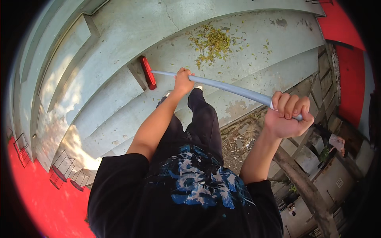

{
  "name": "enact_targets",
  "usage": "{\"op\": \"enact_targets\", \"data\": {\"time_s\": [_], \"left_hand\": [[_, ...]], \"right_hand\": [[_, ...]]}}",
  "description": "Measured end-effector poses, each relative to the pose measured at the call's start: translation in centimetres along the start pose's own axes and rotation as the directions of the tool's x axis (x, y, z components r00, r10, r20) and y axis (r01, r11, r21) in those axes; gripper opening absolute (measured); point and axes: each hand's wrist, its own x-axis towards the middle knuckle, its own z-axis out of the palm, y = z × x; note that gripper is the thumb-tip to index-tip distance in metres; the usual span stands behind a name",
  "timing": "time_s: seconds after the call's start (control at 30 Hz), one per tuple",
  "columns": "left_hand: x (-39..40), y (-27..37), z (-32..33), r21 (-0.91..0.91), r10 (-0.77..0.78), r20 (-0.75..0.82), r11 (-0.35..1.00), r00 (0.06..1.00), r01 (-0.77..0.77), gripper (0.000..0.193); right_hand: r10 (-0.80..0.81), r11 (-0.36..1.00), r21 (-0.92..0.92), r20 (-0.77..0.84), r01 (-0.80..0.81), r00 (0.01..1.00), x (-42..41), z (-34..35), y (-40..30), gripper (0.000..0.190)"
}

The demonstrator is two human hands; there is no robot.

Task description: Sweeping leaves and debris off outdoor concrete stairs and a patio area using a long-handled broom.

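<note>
A push broom with a pale blue handle [235,88] slants across the view in front of me. My right hand [288,116] is wrapped round the handle's upper end. Farther down the handle, my left hand [184,81] grips it near the middle of the view. The red broom head [148,73] rests on the grey concrete floor, close beside the end of a step. A loose pile of yellow-green leaves [215,41] lies beyond my hands, with stray leaves scattered around it. The bristles' contact with the floor is hard to make out.
Broad concrete steps [110,111] curve along the left. Metal-framed chairs [62,169] stand on a red surface [50,202] at lower left. Right of my legs are gravelly soil [238,148] and a tree trunk [303,184]. Another person [337,142] is at far right.
</note>
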Motion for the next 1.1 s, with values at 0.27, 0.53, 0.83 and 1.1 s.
{"op": "enact_targets", "data": {"time_s": [0.27,0.53,0.83,1.1], "left_hand": [[7.5,8.7,10.6,-0.24,0.29,0.275,0.944,0.917,-0.226,0.025],[-2.3,18.3,8.5,-0.252,0.326,0.229,0.93,0.917,-0.267,0.009],[-13.6,6.2,-2.6,0.228,-0.328,0.319,0.937,0.889,0.264,0.03],[-15.6,-5.6,2.2,0.077,-0.525,-0.07,0.845,0.848,0.529,0.013]], "right_hand": [[-0.169,0.968,-0.168,0.103,0.185,0.98,3.1,-4.3,-6.6,0.026],[-0.191,0.974,-0.042,0.387,0.224,0.902,2.5,-7.5,-19.4,0.03],[0.385,0.887,0.109,0.362,-0.449,0.849,3.9,-4.1,-5.8,0.025],[0.404,0.912,-0.081,0.365,-0.403,0.839,-5.8,-3.2,4.8,0.024]]}}
